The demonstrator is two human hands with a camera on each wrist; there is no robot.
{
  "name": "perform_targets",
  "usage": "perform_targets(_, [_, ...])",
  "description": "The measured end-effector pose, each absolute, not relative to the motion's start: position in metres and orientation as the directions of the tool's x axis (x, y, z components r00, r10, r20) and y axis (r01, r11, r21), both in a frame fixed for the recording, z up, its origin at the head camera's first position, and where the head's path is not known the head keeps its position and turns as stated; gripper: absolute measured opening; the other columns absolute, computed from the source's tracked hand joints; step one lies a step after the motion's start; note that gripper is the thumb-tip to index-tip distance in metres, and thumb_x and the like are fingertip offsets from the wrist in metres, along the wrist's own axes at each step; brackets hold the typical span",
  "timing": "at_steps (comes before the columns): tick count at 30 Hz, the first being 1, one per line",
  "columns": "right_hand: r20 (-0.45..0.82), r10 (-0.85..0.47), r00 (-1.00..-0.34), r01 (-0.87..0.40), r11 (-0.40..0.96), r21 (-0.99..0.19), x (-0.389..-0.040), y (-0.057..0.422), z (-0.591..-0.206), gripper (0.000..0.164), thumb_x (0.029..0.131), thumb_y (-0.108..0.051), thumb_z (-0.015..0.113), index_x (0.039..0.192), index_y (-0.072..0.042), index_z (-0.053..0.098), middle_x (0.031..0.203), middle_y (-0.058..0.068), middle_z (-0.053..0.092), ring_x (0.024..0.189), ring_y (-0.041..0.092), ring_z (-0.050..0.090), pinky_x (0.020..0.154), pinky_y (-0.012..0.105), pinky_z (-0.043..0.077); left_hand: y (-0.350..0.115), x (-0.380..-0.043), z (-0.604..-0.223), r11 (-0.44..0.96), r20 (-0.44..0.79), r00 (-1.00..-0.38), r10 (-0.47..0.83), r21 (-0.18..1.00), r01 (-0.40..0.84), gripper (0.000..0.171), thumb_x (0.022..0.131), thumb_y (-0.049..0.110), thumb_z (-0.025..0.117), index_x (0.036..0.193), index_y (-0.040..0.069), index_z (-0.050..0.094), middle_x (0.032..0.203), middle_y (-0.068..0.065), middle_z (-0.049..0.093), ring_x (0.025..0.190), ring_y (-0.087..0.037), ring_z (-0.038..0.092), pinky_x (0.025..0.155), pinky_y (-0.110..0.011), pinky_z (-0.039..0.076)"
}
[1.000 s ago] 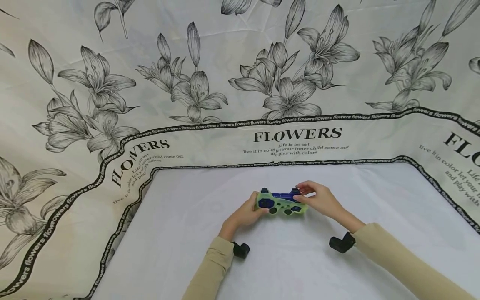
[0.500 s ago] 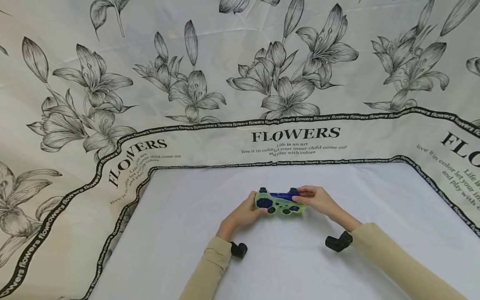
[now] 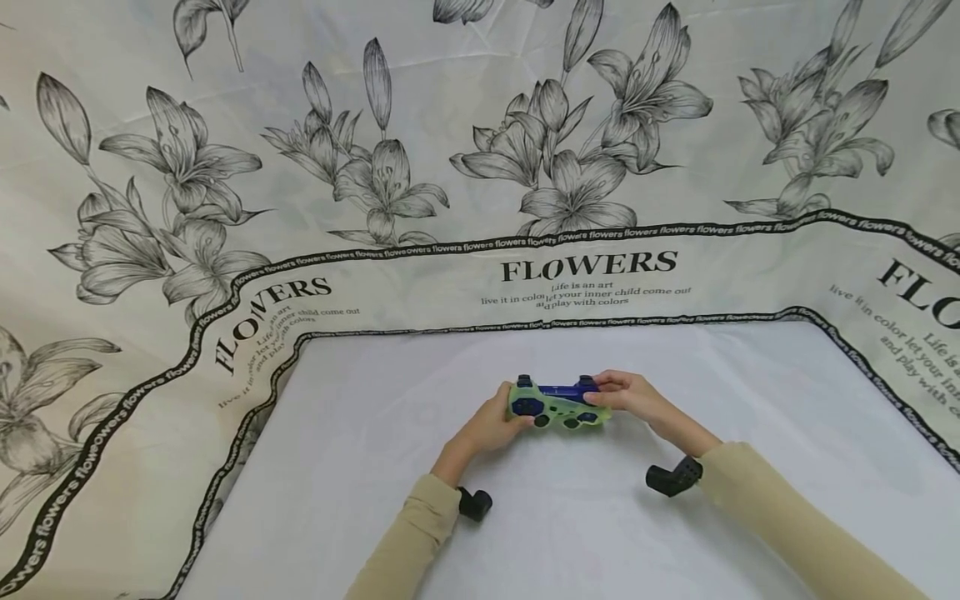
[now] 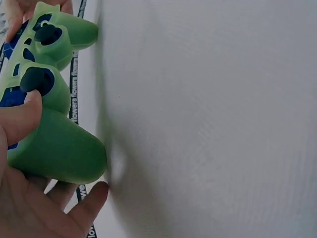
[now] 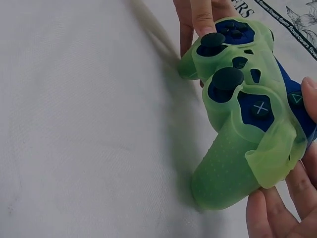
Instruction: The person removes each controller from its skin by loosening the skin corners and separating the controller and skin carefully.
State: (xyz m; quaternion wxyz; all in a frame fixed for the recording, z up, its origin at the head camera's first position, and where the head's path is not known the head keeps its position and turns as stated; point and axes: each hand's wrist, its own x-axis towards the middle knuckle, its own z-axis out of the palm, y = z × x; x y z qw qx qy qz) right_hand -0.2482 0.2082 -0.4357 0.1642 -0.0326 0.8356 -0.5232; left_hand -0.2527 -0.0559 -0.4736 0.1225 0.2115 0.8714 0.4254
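Note:
A dark blue game controller (image 3: 566, 392) is held just above or on the white surface; which of the two I cannot tell. Around it sits a translucent green silicone sleeve (image 5: 225, 168), folded back at the right-hand corner, where blue casing and the triangle button (image 5: 295, 98) are bare. My left hand (image 3: 487, 423) grips the left handle, its thumb beside a thumbstick (image 4: 33, 79) in the left wrist view. At the opposite end my right hand (image 3: 637, 402) pinches the upper right corner, with the thumb on the front and fingers behind.
White cloth (image 3: 360, 467) covers the table. A pale curtain (image 3: 420, 292) printed with lilies and lettering rises behind and at both sides. Black mounts (image 3: 476, 504) are worn at the wrists, below the hands.
My right hand has come down slightly at the controller's upper right corner, its fingers closer to the casing. My left hand keeps its grip. The whole head view has shifted a little.

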Motion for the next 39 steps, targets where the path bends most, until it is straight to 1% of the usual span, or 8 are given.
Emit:
perform_targets(3, [-0.246,-0.219,-0.944,0.126,0.45,-0.884,-0.249,0.208,-0.436,0.054,0.089,-0.034,0.068,0.127,0.001,0.053,0.12,0.013,0.064,0.096,0.009,0.059,0.089,0.038,0.048,-0.053,-0.25,-0.47,0.642,-0.033,-0.914,0.404,0.723,0.257,0.05,0.094,0.032,0.062,0.132,0.006,0.044,0.105,-0.007,0.063,0.089,-0.014,0.055,0.082,-0.033,0.047])
perform_targets(5, [-0.246,-0.221,-0.944,0.125,0.45,-0.884,-0.25,0.208,-0.435,0.055,0.089,-0.034,0.068,0.128,0.001,0.053,0.119,0.011,0.065,0.096,0.009,0.06,0.089,0.037,0.049,-0.051,-0.247,-0.468,0.695,-0.018,-0.936,0.352,0.674,0.249,0.053,0.091,0.035,0.065,0.132,0.007,0.047,0.107,-0.006,0.065,0.093,-0.016,0.059,0.084,-0.035,0.049])
perform_targets(8, [-0.241,-0.224,-0.944,0.119,0.45,-0.885,-0.25,0.208,-0.435,0.055,0.089,-0.035,0.067,0.128,0.001,0.052,0.115,0.007,0.066,0.095,0.007,0.06,0.089,0.036,0.05,-0.048,-0.241,-0.466,0.748,0.035,-0.959,0.28,0.619,0.241,0.059,0.089,0.036,0.067,0.136,0.007,0.047,0.122,-0.007,0.063,0.109,-0.021,0.06,0.094,-0.039,0.049])
perform_targets(12, [-0.244,-0.221,-0.944,0.123,0.45,-0.884,-0.249,0.207,-0.437,0.055,0.089,-0.035,0.068,0.127,0.001,0.053,0.114,0.007,0.066,0.096,0.009,0.06,0.09,0.036,0.049,-0.044,-0.231,-0.464,0.76,0.162,-0.952,0.259,0.574,0.305,0.066,0.089,0.029,0.069,0.143,0.007,0.04,0.138,-0.011,0.053,0.126,-0.026,0.052,0.102,-0.042,0.046])
perform_targets(18, [-0.262,-0.214,-0.941,0.14,0.458,-0.878,-0.247,0.207,-0.439,0.058,0.087,-0.035,0.069,0.129,0.002,0.05,0.129,0.022,0.057,0.11,0.023,0.057,0.093,0.043,0.047,-0.047,-0.223,-0.454,0.78,0.381,-0.859,0.34,0.396,0.485,0.053,0.089,0.022,0.069,0.138,0.014,0.05,0.138,-0.004,0.054,0.127,-0.021,0.052,0.101,-0.036,0.048])
perform_targets(22, [-0.262,-0.211,-0.942,0.14,0.464,-0.875,-0.247,0.208,-0.439,0.059,0.088,-0.035,0.068,0.13,0.002,0.05,0.131,0.024,0.055,0.115,0.028,0.055,0.096,0.045,0.046,-0.048,-0.224,-0.448,0.784,0.428,-0.812,0.398,0.301,0.543,0.049,0.088,0.023,0.07,0.133,0.013,0.054,0.135,-0.003,0.056,0.128,-0.02,0.05,0.106,-0.034,0.043])
perform_targets(29, [-0.259,-0.212,-0.942,0.134,0.47,-0.873,-0.245,0.209,-0.439,0.057,0.087,-0.035,0.07,0.127,0.001,0.052,0.125,0.02,0.06,0.11,0.024,0.058,0.095,0.046,0.045,-0.045,-0.227,-0.44,0.777,0.423,-0.737,0.526,0.114,0.62,0.044,0.088,0.023,0.069,0.129,0.012,0.058,0.131,-0.003,0.06,0.13,-0.022,0.05,0.112,-0.042,0.036])
perform_targets(39, [-0.241,-0.221,-0.945,0.117,0.458,-0.881,-0.244,0.209,-0.439,0.057,0.087,-0.033,0.07,0.129,0.002,0.052,0.124,0.02,0.061,0.108,0.022,0.059,0.095,0.046,0.044,-0.043,-0.246,-0.419,0.675,0.3,-0.626,0.72,-0.091,0.733,0.035,0.089,0.025,0.069,0.123,0.017,0.063,0.121,0.003,0.066,0.126,-0.019,0.053,0.114,-0.044,0.033])
